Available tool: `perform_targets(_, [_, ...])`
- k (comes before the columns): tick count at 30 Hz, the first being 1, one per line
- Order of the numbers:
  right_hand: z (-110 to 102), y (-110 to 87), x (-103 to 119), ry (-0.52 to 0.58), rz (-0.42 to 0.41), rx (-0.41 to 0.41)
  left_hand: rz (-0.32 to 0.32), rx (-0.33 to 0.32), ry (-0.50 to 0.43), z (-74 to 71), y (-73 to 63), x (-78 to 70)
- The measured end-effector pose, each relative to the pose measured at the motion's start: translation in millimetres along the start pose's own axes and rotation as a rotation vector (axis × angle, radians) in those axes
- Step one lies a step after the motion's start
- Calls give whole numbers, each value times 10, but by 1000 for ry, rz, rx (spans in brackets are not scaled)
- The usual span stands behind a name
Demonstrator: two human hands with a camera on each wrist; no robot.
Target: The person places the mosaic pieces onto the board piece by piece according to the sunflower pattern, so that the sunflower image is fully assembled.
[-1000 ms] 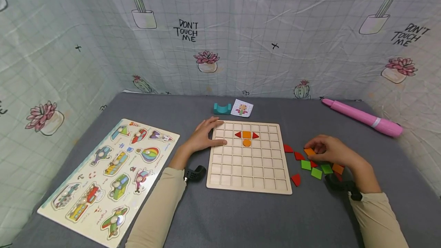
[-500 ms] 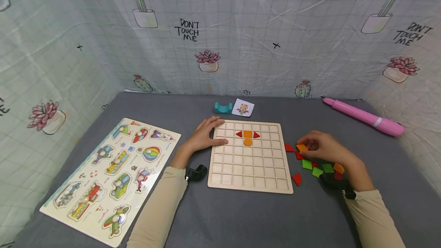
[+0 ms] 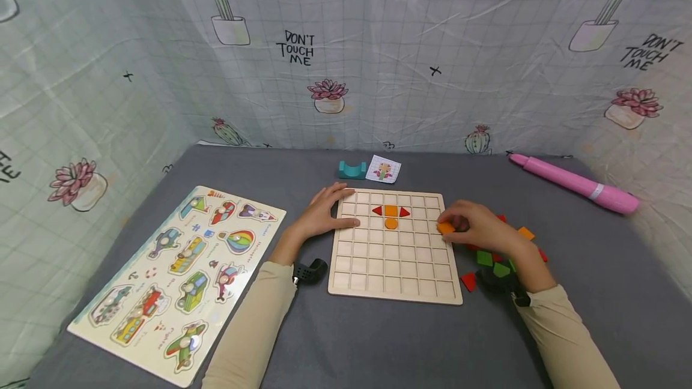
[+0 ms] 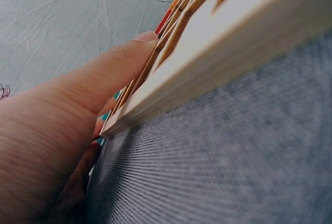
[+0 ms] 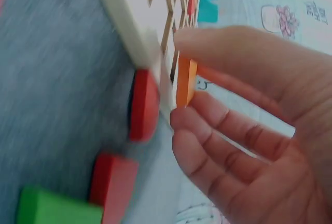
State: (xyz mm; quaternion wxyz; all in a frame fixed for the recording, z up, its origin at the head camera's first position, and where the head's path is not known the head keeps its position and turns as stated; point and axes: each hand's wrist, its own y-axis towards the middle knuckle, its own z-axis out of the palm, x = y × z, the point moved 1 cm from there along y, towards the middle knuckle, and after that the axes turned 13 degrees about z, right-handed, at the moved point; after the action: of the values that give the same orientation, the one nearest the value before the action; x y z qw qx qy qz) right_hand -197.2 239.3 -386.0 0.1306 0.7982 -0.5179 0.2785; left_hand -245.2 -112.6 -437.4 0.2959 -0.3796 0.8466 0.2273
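Observation:
My right hand pinches an orange square tile between thumb and fingers, over the right edge of the wooden grid board. In the right wrist view the orange tile stands close above the board's surface. My left hand rests at the board's upper left, thumb lying on the top and the other fingers along the edge. On the grid sit another orange square, an orange round tile and two red triangles, one on each side of the square.
Right of the board lie loose tiles: green squares, red pieces and an orange one. Behind it stand a teal holder and a pattern card. A vehicle picture puzzle lies left; a pink pen-shaped object lies back right.
My right hand has carried the orange square tile leftward from the loose pile to the board's right edge. An orange tile in the pile has shifted. The left hand stays put.

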Motion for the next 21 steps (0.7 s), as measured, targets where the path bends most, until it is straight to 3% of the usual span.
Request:
perform_targets(10, [152,243,154,0,-33,84,5,-2,-1,12,-3,2])
perform_targets(21, [239,426,294,-24,-84,100,-1,-1,1,0,1,-5])
